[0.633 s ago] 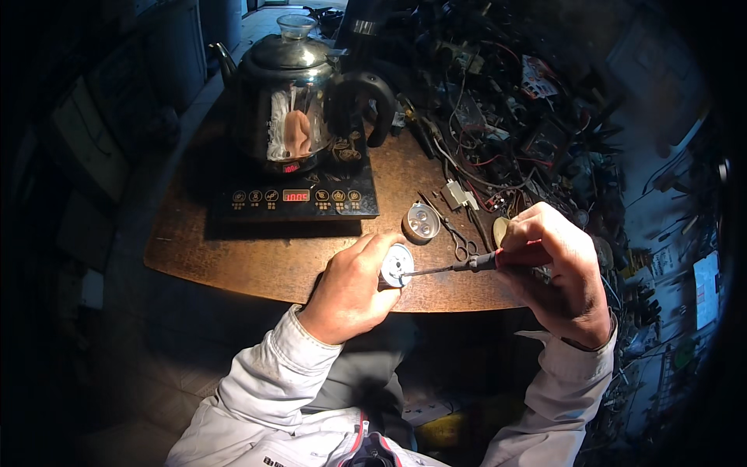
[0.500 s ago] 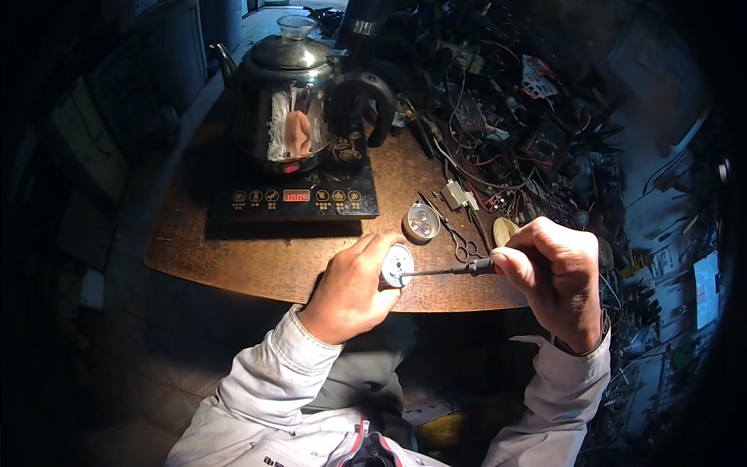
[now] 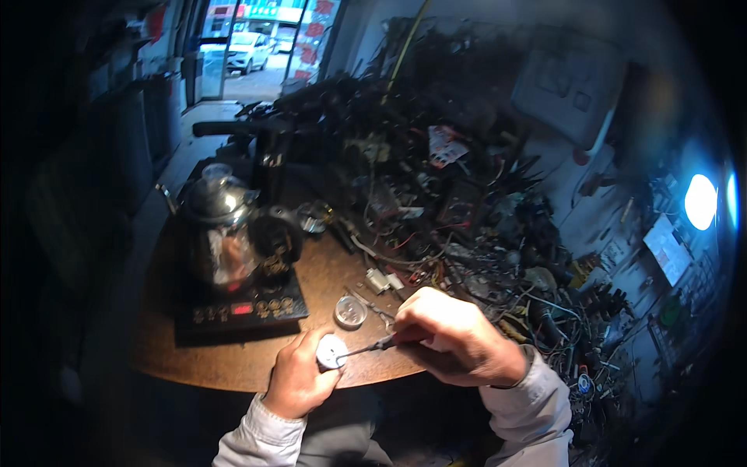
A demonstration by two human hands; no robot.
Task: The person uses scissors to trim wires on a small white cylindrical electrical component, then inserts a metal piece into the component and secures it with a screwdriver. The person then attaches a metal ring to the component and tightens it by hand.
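Near the table's front edge, my left hand [image 3: 297, 377] is closed round a small round part [image 3: 331, 352] with a white face and dark spots on it. My right hand [image 3: 447, 335] grips the dark handle of a thin-shafted screwdriver [image 3: 372, 347]. Its tip meets the lower part of the white face. Just beyond the round part sits a small silver cup [image 3: 351, 312] with round lenses inside. Scissors [image 3: 381, 315] lie beside the cup, partly hidden by my right hand.
A shiny kettle [image 3: 222, 241] stands on a black electric hot plate [image 3: 241, 317] at the left of the wooden table [image 3: 210, 364]. Wires, tools and parts [image 3: 459, 233] are heaped along the right and back. A bright lamp [image 3: 700, 202] shines at far right.
The view has tilted up and turned right, bringing the doorway and lamp into sight. My hands keep their holds, and the screwdriver tip stays at the white face.
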